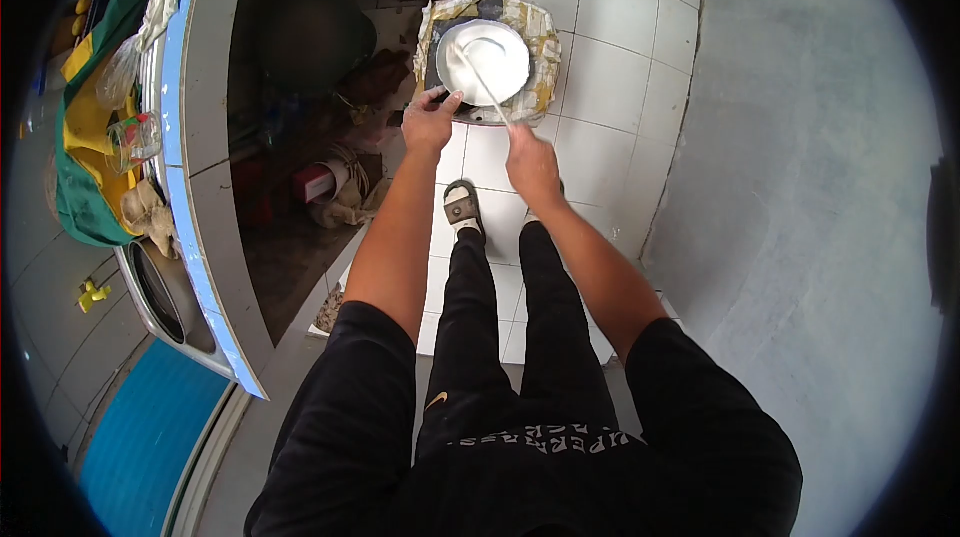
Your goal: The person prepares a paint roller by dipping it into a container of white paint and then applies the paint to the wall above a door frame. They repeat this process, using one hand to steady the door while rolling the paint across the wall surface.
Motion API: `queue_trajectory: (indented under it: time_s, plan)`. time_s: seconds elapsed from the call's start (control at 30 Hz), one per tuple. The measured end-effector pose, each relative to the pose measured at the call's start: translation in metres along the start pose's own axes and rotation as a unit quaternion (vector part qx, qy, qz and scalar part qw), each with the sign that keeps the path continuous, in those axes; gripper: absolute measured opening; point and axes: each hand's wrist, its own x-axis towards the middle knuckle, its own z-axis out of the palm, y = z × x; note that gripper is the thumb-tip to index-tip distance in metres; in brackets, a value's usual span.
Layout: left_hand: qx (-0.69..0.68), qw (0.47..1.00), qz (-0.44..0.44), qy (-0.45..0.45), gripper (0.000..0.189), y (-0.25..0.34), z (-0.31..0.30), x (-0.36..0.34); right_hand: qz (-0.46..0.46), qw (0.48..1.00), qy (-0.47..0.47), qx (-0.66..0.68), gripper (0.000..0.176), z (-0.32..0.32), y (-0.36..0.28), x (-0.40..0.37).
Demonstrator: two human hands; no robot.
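Observation:
A round white bowl (512, 62) with white contents sits on a worn, patched stool-like stand (543, 25). At the bowl's near left rim is my left hand (430, 124), its thumb and fingers closed on the edge. My right hand (530, 165) is wrapped round the lower end of a long pale stick (483, 87). The stick slants up and left across the bowl, its far end inside among the white contents.
White floor tiles (610, 87) surround the stand, beside a grey wall (800, 237). On the left, a blue-edged counter (210, 267) carries a glass jar (135, 142), cloths and a metal sink (172, 302). Below it are a dark round pot (315, 32) and clutter. My sandalled foot (463, 205) stands near the stand.

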Motion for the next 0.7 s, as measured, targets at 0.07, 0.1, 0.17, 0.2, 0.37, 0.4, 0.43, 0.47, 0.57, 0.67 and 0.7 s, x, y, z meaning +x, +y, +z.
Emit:
queue_trajectory:
  time_s: [0.07, 0.1, 0.17, 0.2, 0.37, 0.4, 0.43, 0.47, 0.57, 0.67, 0.7]
  plan:
    - [-0.003, 1.000, -0.003, -0.003, 0.048, 0.000, 0.000, 0.001, -0.009, 1.000, -0.017, -0.002, 0.017, -0.001, 0.009, -0.027]
    - [-0.002, 1.000, -0.002, 0.000, 0.049, 0.000, 0.001, 0.002, 0.010, 1.000, -0.001, -0.006, 0.018, -0.004, 0.021, -0.042]
    - [-0.001, 1.000, -0.004, 0.003, 0.049, 0.000, 0.000, 0.002, 0.030, 0.999, 0.013, -0.011, 0.020, -0.016, 0.034, -0.046]
    - [-0.016, 1.000, -0.003, -0.003, 0.049, 0.003, -0.002, 0.000, 0.076, 0.997, 0.016, -0.006, 0.020, -0.026, 0.035, -0.044]
    - [-0.049, 0.999, 0.007, -0.012, 0.051, -0.014, 0.007, 0.011, 0.064, 0.993, 0.089, 0.045, 0.025, -0.042, 0.018, 0.010]
    - [-0.039, 0.999, 0.003, -0.006, 0.051, -0.011, 0.007, 0.009, 0.065, 0.993, 0.089, 0.046, 0.025, -0.034, 0.013, 0.020]
    - [-0.028, 1.000, -0.001, -0.001, 0.050, -0.011, 0.006, 0.009, 0.052, 0.996, 0.070, 0.032, 0.024, -0.024, 0.007, 0.030]
    - [-0.026, 1.000, 0.000, -0.002, 0.050, -0.012, 0.005, 0.009, 0.039, 0.998, 0.053, 0.018, 0.023, -0.018, 0.001, 0.034]
    - [-0.036, 0.999, 0.012, -0.011, 0.050, -0.009, 0.005, 0.010, 0.022, 0.999, -0.022, -0.014, 0.020, -0.007, -0.011, 0.017]
    - [-0.021, 1.000, -0.008, -0.003, 0.048, 0.005, -0.001, -0.001, 0.018, 0.999, -0.031, -0.026, 0.018, -0.007, 0.010, -0.020]
    - [-0.029, 1.000, -0.007, -0.008, 0.048, 0.001, 0.001, 0.000, 0.021, 0.999, -0.019, -0.022, 0.018, -0.011, 0.019, -0.034]
